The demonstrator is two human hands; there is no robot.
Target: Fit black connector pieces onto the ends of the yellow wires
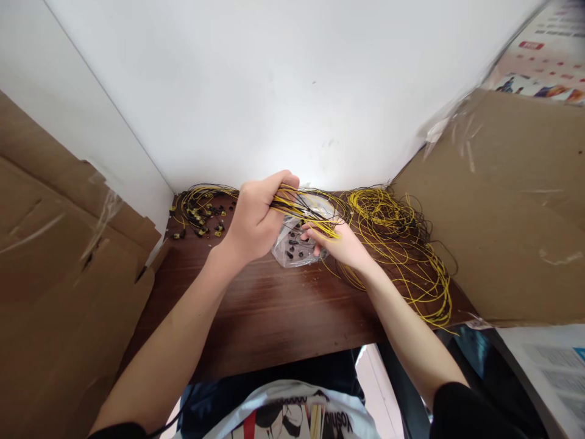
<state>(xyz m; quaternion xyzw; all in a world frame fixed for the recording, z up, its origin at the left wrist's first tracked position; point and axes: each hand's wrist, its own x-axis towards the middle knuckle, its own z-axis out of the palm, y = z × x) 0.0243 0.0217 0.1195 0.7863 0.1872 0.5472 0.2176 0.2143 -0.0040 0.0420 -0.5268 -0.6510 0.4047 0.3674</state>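
My left hand (256, 213) is closed round a bundle of yellow and black wires (304, 210), which stretches out to the right. Just below and right of it, my right hand (336, 244) reaches under the bundle, its visible fingers apart and pointing left. Wires lie across this hand, and part of its grip is hidden behind them. Beneath both hands rests a clear plastic bag (297, 257) with small black parts inside. To the left, several wire ends carry black and yellow connectors (201, 219) on the tabletop.
A large loose tangle of yellow and black wires (388, 213) spreads over the right of the brown wooden table (256, 311). Cardboard panels (516, 213) stand on both sides, with a white wall (283, 91) behind. A printed bag (292, 414) sits below the front edge.
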